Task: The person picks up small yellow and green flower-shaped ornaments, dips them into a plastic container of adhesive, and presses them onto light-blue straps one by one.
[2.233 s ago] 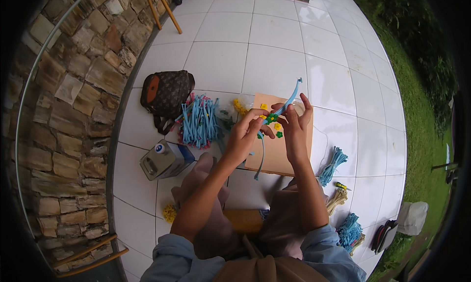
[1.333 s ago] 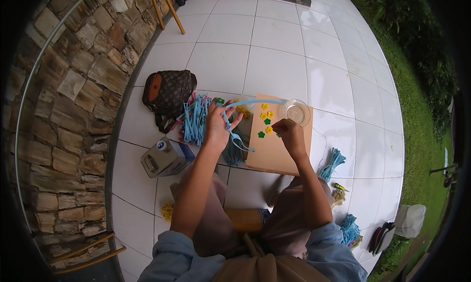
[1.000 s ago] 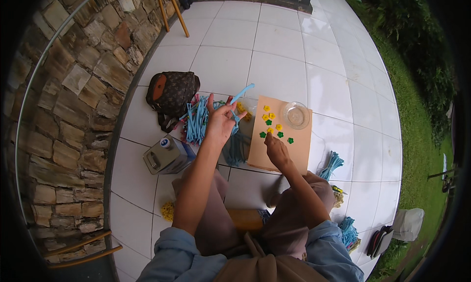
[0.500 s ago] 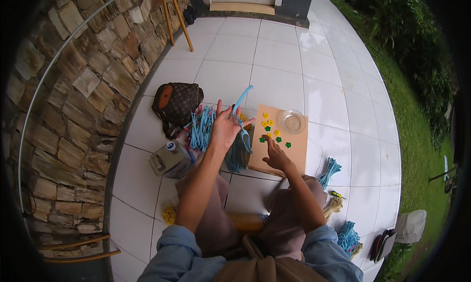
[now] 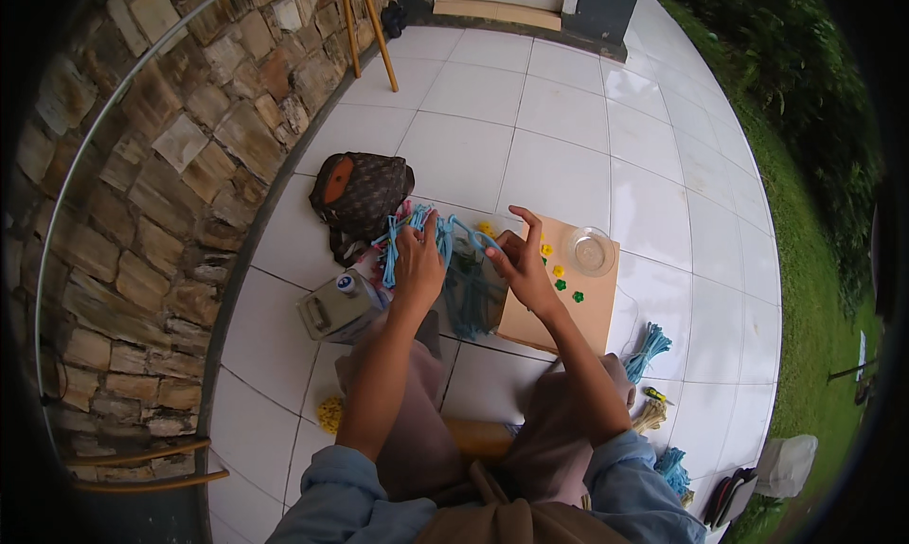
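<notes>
Nearest you, your knees are framing the tile; a yellow tuft (image 5: 329, 413) is lying by your left leg and blue fringe bundles (image 5: 648, 340) are lying off to your right.

Your left hand (image 5: 418, 265) is closing on a blue strand (image 5: 445, 233) lifted from the blue pile (image 5: 466, 293); fingers are pinching it, and the strand is arching across to your right hand (image 5: 520, 265). That hand is taking the other end at the fingertips, index raised; whether it is fully clamping there is not clear.

Keep the strand taut between both hands and work it free above the pile, so loose pieces are not dragging along. Steady the wrists over the brown board (image 5: 587, 321).

Beyond the hands: small yellow and green flowers (image 5: 559, 271) and a clear dish (image 5: 592, 250) are sitting on the board; a grey box (image 5: 336, 305) and a brown bag (image 5: 360, 192) are sitting further left.

Hard to read: the pile beneath your palms is partly hidden, and strand ends are blurring together.
</notes>
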A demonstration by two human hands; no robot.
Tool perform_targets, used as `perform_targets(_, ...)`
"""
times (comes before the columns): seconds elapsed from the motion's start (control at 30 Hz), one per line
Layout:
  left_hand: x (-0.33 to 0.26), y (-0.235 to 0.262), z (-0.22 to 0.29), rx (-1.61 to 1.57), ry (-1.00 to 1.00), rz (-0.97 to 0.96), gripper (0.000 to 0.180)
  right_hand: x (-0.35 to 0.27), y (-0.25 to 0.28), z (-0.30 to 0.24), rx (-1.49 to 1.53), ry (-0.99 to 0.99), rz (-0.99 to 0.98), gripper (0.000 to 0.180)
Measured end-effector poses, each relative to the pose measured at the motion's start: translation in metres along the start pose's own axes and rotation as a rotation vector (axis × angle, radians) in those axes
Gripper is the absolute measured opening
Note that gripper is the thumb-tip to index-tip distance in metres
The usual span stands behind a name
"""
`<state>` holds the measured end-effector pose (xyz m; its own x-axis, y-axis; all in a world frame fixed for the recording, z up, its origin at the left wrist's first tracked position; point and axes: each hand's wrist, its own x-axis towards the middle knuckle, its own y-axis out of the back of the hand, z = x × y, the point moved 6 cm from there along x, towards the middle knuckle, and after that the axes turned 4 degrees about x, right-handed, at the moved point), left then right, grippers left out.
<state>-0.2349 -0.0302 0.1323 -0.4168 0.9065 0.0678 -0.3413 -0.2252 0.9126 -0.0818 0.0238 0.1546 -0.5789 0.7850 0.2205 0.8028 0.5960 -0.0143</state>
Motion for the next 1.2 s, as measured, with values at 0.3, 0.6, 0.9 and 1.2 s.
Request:
perform_targets(0.3, -0.022, 0.015, 0.05, -0.052, -0.716, -0.076, 0.035, -0.018, -0.002, 0.025, 0.084, -0.156, -0.135, 0.039)
perform_targets(0.6, -0.007, 0.034, 0.033, -0.376, -0.416, -0.05, 0.016, -0.106, 0.073, 0.098, -1.273, -0.236, -0.132, 0.021)
perform_targets(0.9, -0.004, 0.017, 0.032, -0.394, -0.37, -0.084, 0.024, -0.142, 0.057, 0.131, -1.51, -0.113, -0.09, 0.045)
perform_targets(1.2, -0.006, -0.003, 0.076, -0.368, -0.386, -0.106, 0.022, -0.146, 0.046, 0.138, -1.818, -0.065, -0.137, 0.041)
